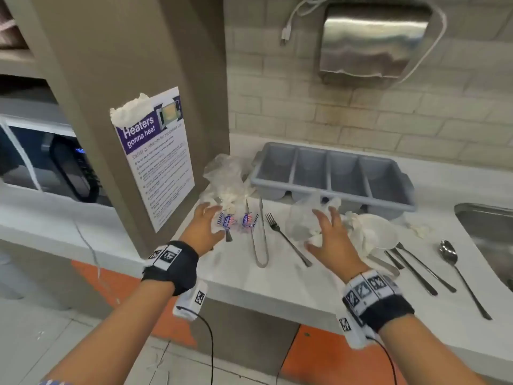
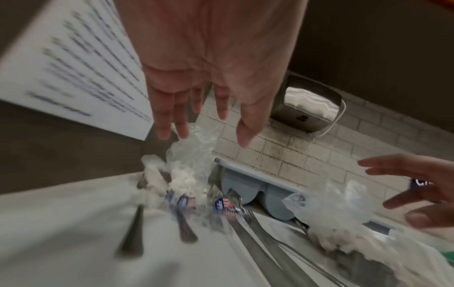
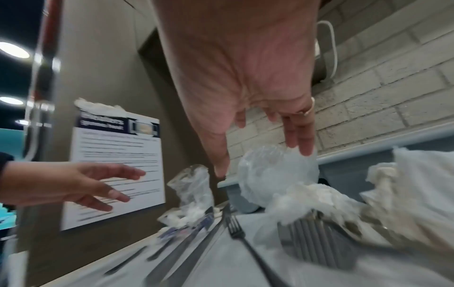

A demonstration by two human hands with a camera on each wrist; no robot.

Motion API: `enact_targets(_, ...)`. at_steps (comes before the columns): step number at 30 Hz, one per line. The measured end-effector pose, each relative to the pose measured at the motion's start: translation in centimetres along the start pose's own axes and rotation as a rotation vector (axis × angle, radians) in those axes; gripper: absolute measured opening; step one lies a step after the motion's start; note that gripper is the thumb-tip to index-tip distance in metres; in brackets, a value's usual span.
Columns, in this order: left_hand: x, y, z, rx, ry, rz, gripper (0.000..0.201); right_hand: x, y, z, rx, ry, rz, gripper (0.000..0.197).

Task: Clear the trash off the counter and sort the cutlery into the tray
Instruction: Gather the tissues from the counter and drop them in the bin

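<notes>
Both hands hover open over the white counter (image 1: 238, 284). My left hand (image 1: 206, 222) spreads its fingers just short of a crumpled clear plastic bag (image 1: 226, 176) and small red-white-blue wrappers (image 1: 237, 220). My right hand (image 1: 329, 232) reaches with spread fingers over another crumpled clear bag (image 1: 304, 218) and white tissue (image 1: 361, 232). Neither hand holds anything. Metal tongs (image 1: 259, 240), a fork (image 1: 287, 238), a spoon (image 1: 455, 269) and several other utensils (image 1: 416, 268) lie on the counter. The grey four-slot cutlery tray (image 1: 333, 173) stands behind, empty.
A steel sink (image 1: 488, 234) sits at the right edge. A brown pillar with a microwave notice (image 1: 156, 157) stands close on the left, a microwave (image 1: 55, 162) beyond it. A steel dispenser (image 1: 372, 43) hangs on the tiled wall.
</notes>
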State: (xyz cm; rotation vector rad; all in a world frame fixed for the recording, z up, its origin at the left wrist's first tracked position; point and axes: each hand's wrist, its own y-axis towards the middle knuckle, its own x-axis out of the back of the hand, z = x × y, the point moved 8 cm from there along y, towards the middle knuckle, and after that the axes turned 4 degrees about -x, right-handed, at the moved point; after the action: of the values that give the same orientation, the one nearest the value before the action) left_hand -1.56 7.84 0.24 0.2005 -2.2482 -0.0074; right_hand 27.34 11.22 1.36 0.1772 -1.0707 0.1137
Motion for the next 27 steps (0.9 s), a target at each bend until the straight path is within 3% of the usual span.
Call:
enact_targets(3,-0.5,5.5,0.8,-0.024,0.134,0.110,0.115,-1.9,5.8,-0.7,-0.177,-0.179,0.121,0.110)
enact_targets(5,-1.8,8.9,1.5,-0.031,0.232,0.229,0.138,-3.8,8.8,-2.0,-0.281,-0.229,0.243,0.112)
enact_targets(7,-3.4,11.3,2.6,-0.022,0.349,0.341,0.148,-5.5,10.5,-2.7,-0.284,-0.310,0.299,0.087)
enact_targets(10,-5.4,13.8,3.7,-0.027,0.455,0.464,0.153,-5.8,12.3,-2.9,-0.229,-0.402,0.213,0.039)
enact_targets(13,-7.6,15.1,5.1,-0.023,0.480,0.594,0.151,-5.1,12.9,-3.0,-0.242,-0.299,0.124,0.028)
enact_targets(17,-8.6,16.4,5.5,-0.085,0.425,0.552,0.125,-1.2,12.1,-2.3,-0.303,-0.125,-0.044,0.029)
enact_targets(23,-6.1,17.8,5.9,-0.088,0.247,0.272,0.036,5.8,7.7,-1.0,-0.345,0.156,-0.354,0.009)
enact_targets(27,-3.2,17.2,5.2,-0.048,0.160,0.131,0.025,7.6,3.2,-2.4,-0.384,0.348,-0.440,0.008)
